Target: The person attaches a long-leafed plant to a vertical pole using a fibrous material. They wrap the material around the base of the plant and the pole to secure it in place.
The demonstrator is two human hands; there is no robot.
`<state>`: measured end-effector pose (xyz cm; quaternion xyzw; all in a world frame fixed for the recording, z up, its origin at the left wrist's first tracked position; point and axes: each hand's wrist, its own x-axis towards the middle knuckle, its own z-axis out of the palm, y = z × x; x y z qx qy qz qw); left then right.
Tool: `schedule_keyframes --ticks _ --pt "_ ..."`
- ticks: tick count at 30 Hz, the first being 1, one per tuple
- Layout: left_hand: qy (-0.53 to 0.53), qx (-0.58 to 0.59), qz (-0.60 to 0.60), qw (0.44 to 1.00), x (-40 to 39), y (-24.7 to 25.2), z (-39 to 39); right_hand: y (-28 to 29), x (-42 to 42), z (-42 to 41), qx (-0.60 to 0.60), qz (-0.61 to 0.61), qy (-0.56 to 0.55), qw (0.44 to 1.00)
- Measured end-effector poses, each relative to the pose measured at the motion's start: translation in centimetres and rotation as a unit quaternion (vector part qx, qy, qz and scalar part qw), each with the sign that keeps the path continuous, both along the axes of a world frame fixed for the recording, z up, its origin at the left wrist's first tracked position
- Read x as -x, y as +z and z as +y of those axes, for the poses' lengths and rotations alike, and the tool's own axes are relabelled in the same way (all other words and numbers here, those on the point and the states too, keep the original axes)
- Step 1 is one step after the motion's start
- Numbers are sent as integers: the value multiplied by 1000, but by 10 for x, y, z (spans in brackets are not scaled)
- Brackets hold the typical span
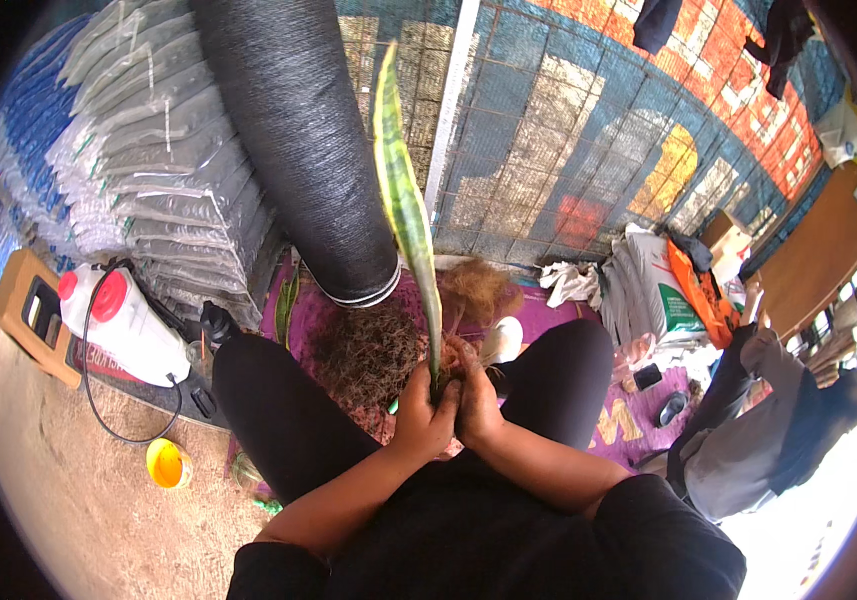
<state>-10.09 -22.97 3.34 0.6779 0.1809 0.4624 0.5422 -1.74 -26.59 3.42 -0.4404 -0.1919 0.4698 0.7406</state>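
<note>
Between my knees, both hands close around the base of a snake plant leaf [407,187]. It stands nearly upright, long and green with yellow edges. My left hand [422,412] wraps the lower end from the left, its thumb pointing up. From the right, my right hand [479,405] cups the same base, and its fingers look soiled. Brown root matter shows at the fingertips; the rest of the base is hidden in the hands. Beyond them, a heap of dark fibrous soil and roots [364,352] lies on a purple mat [541,311], near a tuft of light brown fibre [477,289].
A large black wrapped roll [297,142] stands just ahead, beside stacked plastic-wrapped packs [165,187]. At left are a white sprayer tank [132,330] and a yellow cup [169,463]. Filled sacks [650,285] lie to the right, near another person [758,427].
</note>
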Motion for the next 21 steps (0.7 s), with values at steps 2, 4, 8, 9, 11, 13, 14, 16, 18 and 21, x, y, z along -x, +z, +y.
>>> schedule_keyframes --ticks 2,4,8,9,11,13,14,16,18,21 --pt "15 -27 -2 1000 4 10 4 10 4 -3 -32 -19 -2 999" --pt "-7 -15 -28 999 12 14 13 29 14 -4 -71 -17 32 997" --pt "-58 33 -52 996 29 28 18 39 13 -6 -95 -28 62 993" --pt "-67 48 -53 995 32 29 19 40 12 -7 -97 -33 64 993" --pt "-59 82 -83 991 31 35 16 36 7 -6 -89 -16 69 994" --pt "-40 63 -84 994 32 40 18 42 4 -5 -90 3 100 991" --pt "-40 64 -72 995 31 39 21 40 1 -3 -96 2 104 990" --pt "-34 67 -45 996 31 33 29 44 1 1 -104 5 108 989" --pt "-37 66 -44 996 29 28 37 44 -7 10 -112 -27 121 986" --pt "-29 95 -44 994 29 24 54 34 -29 34 -128 -33 135 982"
